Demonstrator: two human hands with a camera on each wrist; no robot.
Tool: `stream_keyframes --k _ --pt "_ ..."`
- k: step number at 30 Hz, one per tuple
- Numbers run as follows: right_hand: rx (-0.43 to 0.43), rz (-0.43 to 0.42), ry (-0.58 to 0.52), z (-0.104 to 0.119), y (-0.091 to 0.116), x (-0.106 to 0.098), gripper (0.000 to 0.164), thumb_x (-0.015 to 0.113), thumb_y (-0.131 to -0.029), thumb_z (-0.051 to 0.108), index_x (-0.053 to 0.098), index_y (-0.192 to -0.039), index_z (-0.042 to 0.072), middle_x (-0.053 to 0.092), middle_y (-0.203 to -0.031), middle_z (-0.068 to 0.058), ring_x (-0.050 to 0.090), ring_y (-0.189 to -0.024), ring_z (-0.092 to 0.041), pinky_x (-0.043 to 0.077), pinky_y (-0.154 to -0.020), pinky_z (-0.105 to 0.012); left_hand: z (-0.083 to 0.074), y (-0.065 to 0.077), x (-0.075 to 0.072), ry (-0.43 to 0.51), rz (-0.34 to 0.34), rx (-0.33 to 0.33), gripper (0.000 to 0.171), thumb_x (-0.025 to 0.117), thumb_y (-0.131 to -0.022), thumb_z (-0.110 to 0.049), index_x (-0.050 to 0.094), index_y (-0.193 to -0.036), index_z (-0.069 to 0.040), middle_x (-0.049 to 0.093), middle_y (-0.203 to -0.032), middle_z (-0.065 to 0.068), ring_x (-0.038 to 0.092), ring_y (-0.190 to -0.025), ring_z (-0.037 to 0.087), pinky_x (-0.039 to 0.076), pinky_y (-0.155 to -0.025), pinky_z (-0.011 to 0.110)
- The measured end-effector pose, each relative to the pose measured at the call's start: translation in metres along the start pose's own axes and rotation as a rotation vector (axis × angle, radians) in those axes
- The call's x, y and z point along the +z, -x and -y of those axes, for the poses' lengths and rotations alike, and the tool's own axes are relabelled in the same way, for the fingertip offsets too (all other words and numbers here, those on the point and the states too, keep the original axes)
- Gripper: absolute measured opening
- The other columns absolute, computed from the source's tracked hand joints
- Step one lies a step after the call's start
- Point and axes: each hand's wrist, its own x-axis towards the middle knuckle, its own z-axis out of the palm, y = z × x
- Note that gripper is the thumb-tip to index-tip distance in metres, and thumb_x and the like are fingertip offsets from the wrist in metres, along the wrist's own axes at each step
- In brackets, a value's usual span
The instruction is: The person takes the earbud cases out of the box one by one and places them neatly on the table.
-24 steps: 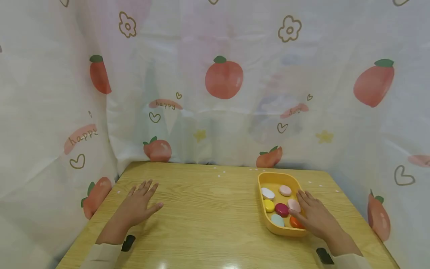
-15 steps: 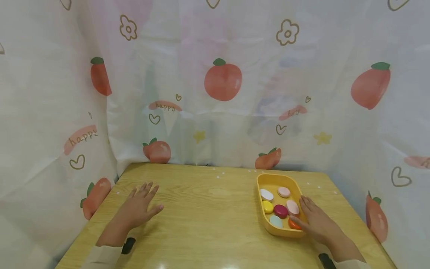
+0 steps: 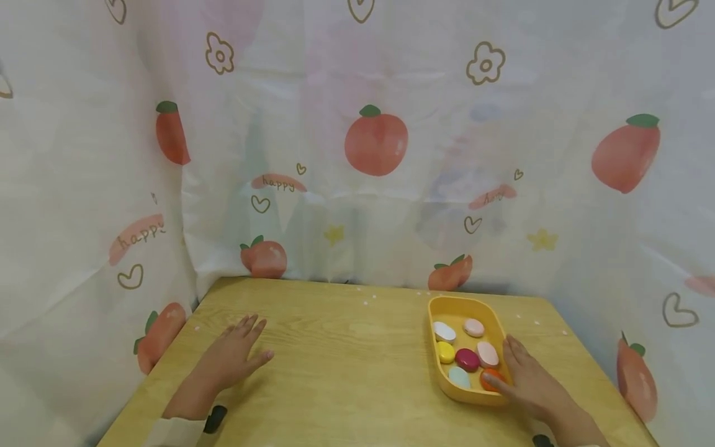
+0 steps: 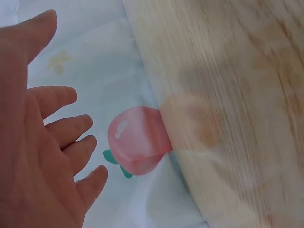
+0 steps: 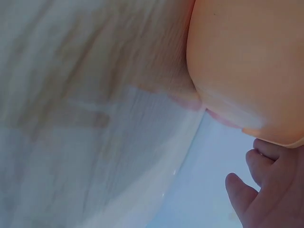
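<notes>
My right hand (image 3: 533, 382) lies along the right side of a yellow tray (image 3: 475, 397), fingers straight at the outer wall and thumb over the near right corner. Inside lie several smooth, pebble-like pieces: white (image 3: 445, 332), yellow (image 3: 445, 352), dark red (image 3: 467, 360), pale green (image 3: 459, 377), orange (image 3: 491, 380) and two pink ones, the nearer (image 3: 488, 354) close to my fingers. In the right wrist view, fingers of that hand (image 5: 270, 194) show beside the tray's wall (image 5: 247, 61); the thumb is out of sight. My left hand (image 3: 231, 357) hovers spread over the table's left part, holding nothing.
A wood-grain table (image 3: 346, 372) bears the tray at its right. White cloth (image 3: 313, 124) printed with fruit closes off the back and both sides. Small white specks (image 3: 370, 299) dot the table's far part. A dark band (image 3: 215, 419) shows at my left wrist.
My right hand has shifted outward and slightly nearer to me, uncovering the nearer pink piece. The whole head view has tilted slightly. The left hand stays nearly still.
</notes>
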Motion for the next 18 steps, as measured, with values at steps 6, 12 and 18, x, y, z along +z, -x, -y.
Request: stream_keyframes --k 6,12,18 --pt "-0.016 0.019 -0.039 0.001 -0.006 0.003 0.092 0.055 -0.095 0.051 0.020 -0.143 -0.021 0.013 -0.150 -0.038 0.018 -0.134 -0.057 0.023 -0.102 -0.070 -0.002 -0.011 0.008 0.008 0.006 0.037 0.071 0.060 -0.095 -0.046 0.041 -0.145 0.000 0.040 -0.146 0.024 0.034 -0.136 0.040 0.028 -0.108 0.059" --pt "-0.028 0.053 -0.102 0.001 -0.007 0.004 0.102 0.065 -0.087 0.050 0.019 -0.143 -0.021 0.010 -0.151 -0.039 0.017 -0.134 -0.057 0.022 -0.103 -0.070 -0.008 -0.020 0.016 0.016 0.061 0.044 0.067 0.063 -0.095 -0.039 0.042 -0.145 0.000 0.041 -0.146 0.024 0.036 -0.136 0.039 0.031 -0.108 0.057" --pt "-0.081 0.004 -0.033 0.002 -0.013 0.005 0.102 0.065 -0.086 0.054 0.023 -0.143 -0.020 0.016 -0.151 -0.037 0.022 -0.135 -0.054 0.026 -0.104 -0.067 -0.015 -0.029 0.021 0.033 0.065 0.057 0.066 0.066 -0.093 -0.035 0.043 -0.144 0.001 0.041 -0.145 0.023 0.036 -0.136 0.038 0.032 -0.107 0.056"
